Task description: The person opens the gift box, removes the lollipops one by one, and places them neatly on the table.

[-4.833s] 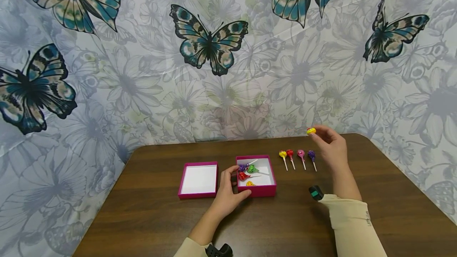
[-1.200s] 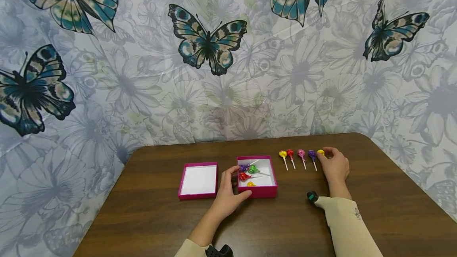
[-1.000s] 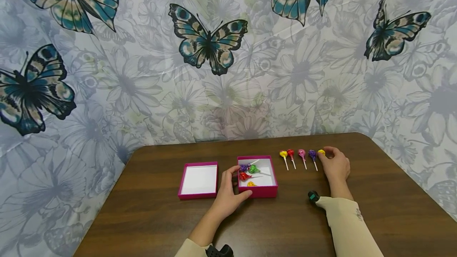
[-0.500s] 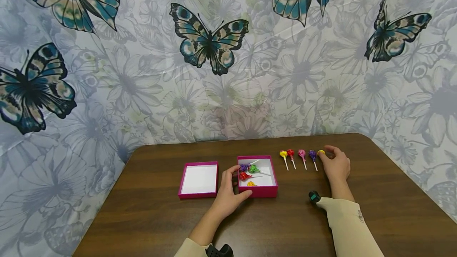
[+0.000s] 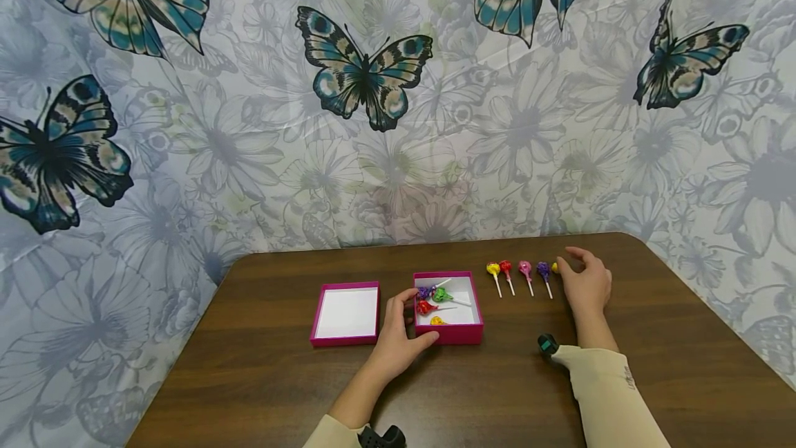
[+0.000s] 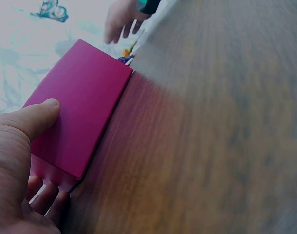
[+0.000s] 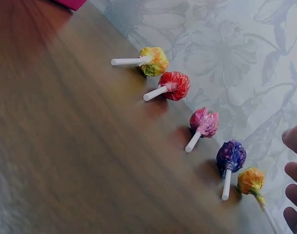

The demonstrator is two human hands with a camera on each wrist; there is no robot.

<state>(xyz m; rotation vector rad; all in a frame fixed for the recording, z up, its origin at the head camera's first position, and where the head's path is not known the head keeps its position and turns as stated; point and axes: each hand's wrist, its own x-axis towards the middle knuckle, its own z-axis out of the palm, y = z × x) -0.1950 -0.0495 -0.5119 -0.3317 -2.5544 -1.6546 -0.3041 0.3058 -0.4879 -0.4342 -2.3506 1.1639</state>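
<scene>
My left hand (image 5: 399, 344) holds the pink box (image 5: 457, 334) at its near left corner. In the left wrist view the thumb (image 6: 39, 117) lies on the box's side and the other fingers reach round the corner. Inside the box are purple, green (image 5: 441, 294), red (image 5: 425, 307) and yellow lollipops. My right hand (image 5: 586, 287) is just right of a yellow-orange lollipop (image 7: 250, 181) on the table, its fingers apart from it. That lollipop ends a row with purple (image 7: 231, 158), pink (image 7: 205, 123), red (image 7: 175, 86) and yellow (image 7: 154, 61) ones.
A pink-edged lid (image 5: 345, 313) with a white inside lies left of the box on the brown wooden table (image 5: 485, 393). Behind the table's far edge hangs a cloth (image 5: 398, 178) printed with butterflies and flowers.
My right hand brought the yellow lollipop down to the row's right end, then let go, its fingers spreading and drawing slightly right. The left hand has stayed on the box.
</scene>
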